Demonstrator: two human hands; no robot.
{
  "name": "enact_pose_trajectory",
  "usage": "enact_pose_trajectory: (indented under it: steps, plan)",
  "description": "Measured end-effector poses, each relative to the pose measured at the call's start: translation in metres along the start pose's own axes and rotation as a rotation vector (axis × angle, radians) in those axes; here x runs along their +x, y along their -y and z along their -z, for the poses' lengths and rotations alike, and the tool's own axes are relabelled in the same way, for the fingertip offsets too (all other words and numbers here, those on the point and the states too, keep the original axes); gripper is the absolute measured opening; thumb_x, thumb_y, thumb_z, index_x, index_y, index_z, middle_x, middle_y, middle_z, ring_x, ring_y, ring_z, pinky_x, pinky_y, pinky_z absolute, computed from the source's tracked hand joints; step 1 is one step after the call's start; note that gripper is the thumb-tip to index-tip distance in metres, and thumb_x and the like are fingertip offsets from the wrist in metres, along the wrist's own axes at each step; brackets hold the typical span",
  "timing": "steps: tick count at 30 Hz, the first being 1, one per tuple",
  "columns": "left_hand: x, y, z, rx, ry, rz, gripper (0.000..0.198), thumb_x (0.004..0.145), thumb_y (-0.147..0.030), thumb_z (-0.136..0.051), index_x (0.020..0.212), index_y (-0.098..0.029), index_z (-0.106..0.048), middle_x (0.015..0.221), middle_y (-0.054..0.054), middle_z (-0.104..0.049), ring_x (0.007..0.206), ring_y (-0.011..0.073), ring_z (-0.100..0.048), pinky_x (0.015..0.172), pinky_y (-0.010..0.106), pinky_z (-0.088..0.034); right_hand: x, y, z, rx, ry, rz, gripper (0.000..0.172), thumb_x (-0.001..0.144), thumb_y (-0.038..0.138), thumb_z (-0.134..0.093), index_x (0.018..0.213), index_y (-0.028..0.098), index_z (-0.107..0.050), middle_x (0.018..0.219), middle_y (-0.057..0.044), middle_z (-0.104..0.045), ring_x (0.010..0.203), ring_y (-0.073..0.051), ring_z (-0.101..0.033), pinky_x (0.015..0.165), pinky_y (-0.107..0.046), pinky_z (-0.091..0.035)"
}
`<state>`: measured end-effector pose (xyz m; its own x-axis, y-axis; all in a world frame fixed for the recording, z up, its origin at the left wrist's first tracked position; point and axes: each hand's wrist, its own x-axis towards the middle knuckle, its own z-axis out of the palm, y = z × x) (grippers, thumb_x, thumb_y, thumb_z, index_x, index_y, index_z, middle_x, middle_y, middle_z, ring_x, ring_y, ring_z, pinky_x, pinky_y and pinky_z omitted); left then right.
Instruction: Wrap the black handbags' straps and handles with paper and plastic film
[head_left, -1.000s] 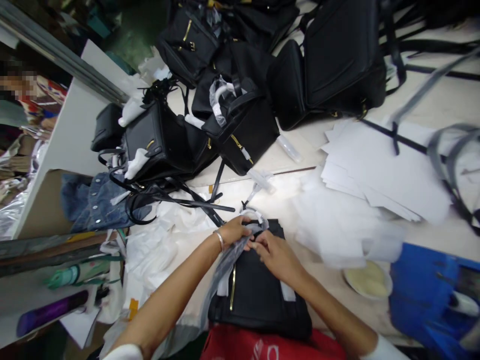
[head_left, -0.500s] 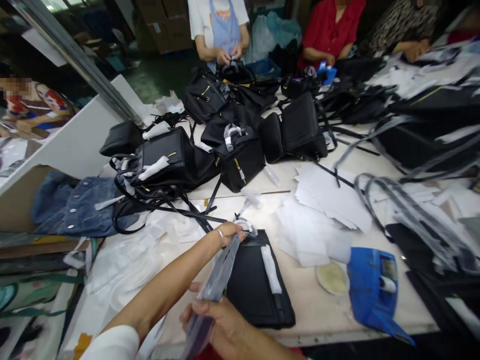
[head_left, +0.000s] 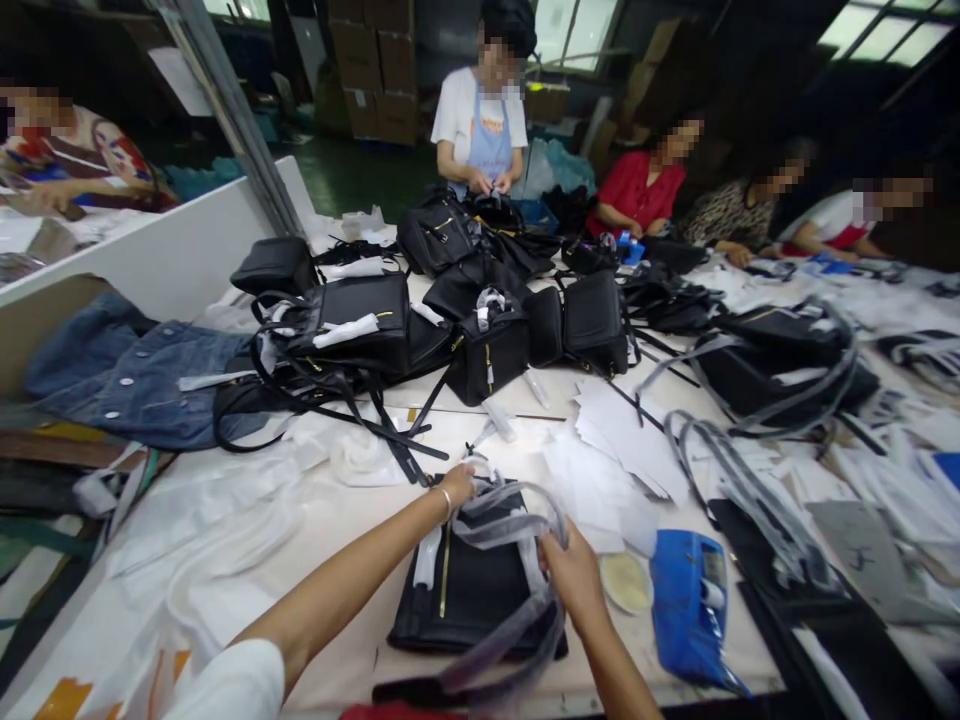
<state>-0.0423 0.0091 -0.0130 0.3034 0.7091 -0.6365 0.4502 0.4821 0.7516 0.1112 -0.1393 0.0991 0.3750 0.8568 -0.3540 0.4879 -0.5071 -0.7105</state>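
One black bag (head_left: 480, 590), face up on the table (head_left: 349, 630)

Left to right on my feed: left hand (head_left: 457, 488) at the bag's top edge, fingers bunched beside the wrapped handle (head_left: 486, 466); I can't tell what they pinch. Bag body sits below those fingertips, left of the right hand's. Wrapped straps (head_left: 506, 530) loop across it. Right hand (head_left: 568, 565): fingers clamped on straps.

Black bag (head_left: 480, 590), gold zipper (head_left: 445, 570); blue denim garment (head_left: 169, 375).
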Motion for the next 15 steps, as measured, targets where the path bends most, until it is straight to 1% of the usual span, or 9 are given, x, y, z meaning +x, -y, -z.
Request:
enact_pose_trajectory:
  steps: [2, 4, 6, 8, 10, 11, 13, 14, 15]
  plan:
    - [-0.013, -0.001, 0.001, 0.067, -0.038, -0.069, 0.044, 0.073, -0.008, -0.052, 0.117, -0.008, -0.048, 0.078, 0.007, -0.062, 0.07, 0.019, -0.06, 0.071, 0.031, -0.046, 0.016, -0.032, -0.014, -0.202, -0.059, 0.018, 0.036, 0.079, 0.045, -0.046, 0.09, 0.015, -0.061, 0.09, -0.013, -0.064, 0.1, -0.029, -0.057, 0.087, -0.037, -0.041]
    - [-0.027, 0.0, 0.007, 0.11, -0.063, -0.159, 0.044, 0.074, -0.01, -0.053, 0.118, -0.009, -0.049, 0.097, 0.013, -0.062, 0.092, 0.024, -0.06, 0.086, 0.034, -0.044, 0.025, -0.061, -0.029, -0.251, 0.015, -0.037, 0.041, 0.077, 0.046, -0.046, 0.099, 0.013, -0.059, 0.105, -0.017, -0.061, 0.11, -0.03, -0.053, 0.092, -0.038, -0.039]
    - [-0.044, 0.006, 0.017, 0.159, -0.126, -0.287, 0.049, 0.075, -0.015, -0.054, 0.123, -0.01, -0.047, 0.118, 0.017, -0.055, 0.115, 0.0264, -0.049, 0.101, 0.035, -0.034, 0.029, -0.081, -0.04, -0.175, 0.106, -0.134, 0.05, 0.076, 0.046, -0.048, 0.112, 0.012, -0.053, 0.113, -0.017, -0.058, 0.11, -0.028, -0.054, 0.09, -0.037, -0.04]
    - [-0.062, 0.02, 0.03, 0.239, -0.25, -0.397, 0.054, 0.077, -0.023, -0.053, 0.128, -0.008, -0.041, 0.132, 0.019, -0.045, 0.127, 0.0274, -0.037, 0.108, 0.036, -0.025, 0.03, -0.089, -0.045, -0.065, 0.15, -0.196, 0.062, 0.071, 0.046, -0.055, 0.122, 0.013, -0.045, 0.117, -0.015, -0.057, 0.109, -0.027, -0.055, 0.089, -0.036, -0.042]
    - [-0.081, 0.04, 0.042, 0.301, -0.363, -0.366, 0.062, 0.078, -0.034, -0.053, 0.129, -0.002, -0.039, 0.135, 0.023, -0.041, 0.129, 0.03, -0.035, 0.108, 0.039, -0.024, 0.029, -0.088, -0.048, 0.044, 0.187, -0.198, 0.07, 0.065, 0.045, -0.063, 0.125, 0.014, -0.044, 0.117, -0.013, -0.059, 0.107, -0.027, -0.056, 0.088, -0.036, -0.043]
    - [-0.09, 0.051, 0.047, 0.29, -0.352, -0.276, 0.067, 0.077, -0.039, -0.054, 0.128, 0.001, -0.039, 0.133, 0.025, -0.043, 0.127, 0.0315, -0.038, 0.107, 0.039, -0.026, 0.027, -0.085, -0.049, 0.099, 0.218, -0.194, 0.069, 0.063, 0.044, -0.065, 0.123, 0.015, -0.046, 0.115, -0.011, -0.06, 0.106, -0.027, -0.057, 0.088, -0.036, -0.043]
    - [-0.106, 0.071, 0.054, 0.172, -0.196, -0.072, 0.07, 0.075, -0.048, -0.053, 0.122, 0.003, -0.046, 0.125, 0.026, -0.052, 0.119, 0.0322, -0.048, 0.103, 0.039, -0.034, 0.02, -0.076, -0.054, 0.205, 0.27, -0.2, 0.064, 0.06, 0.04, -0.068, 0.117, 0.015, -0.053, 0.109, -0.008, -0.064, 0.101, -0.027, -0.059, 0.086, -0.036, -0.044]
    - [-0.114, 0.08, 0.057, 0.086, -0.087, -0.022, 0.068, 0.075, -0.053, -0.05, 0.117, 0.0, -0.051, 0.12, 0.023, -0.057, 0.114, 0.0311, -0.053, 0.1, 0.038, -0.038, 0.014, -0.071, -0.058, 0.246, 0.274, -0.21, 0.062, 0.058, 0.037, -0.07, 0.114, 0.015, -0.055, 0.106, -0.007, -0.066, 0.099, -0.027, -0.06, 0.086, -0.035, -0.045]
    - [-0.121, 0.086, 0.059, 0.014, -0.02, -0.034, 0.066, 0.076, -0.056, -0.048, 0.115, -0.004, -0.055, 0.118, 0.019, -0.06, 0.113, 0.0294, -0.055, 0.1, 0.037, -0.039, 0.008, -0.066, -0.063, 0.279, 0.259, -0.22, 0.061, 0.056, 0.032, -0.07, 0.113, 0.015, -0.056, 0.104, -0.006, -0.067, 0.098, -0.027, -0.06, 0.086, -0.035, -0.045]
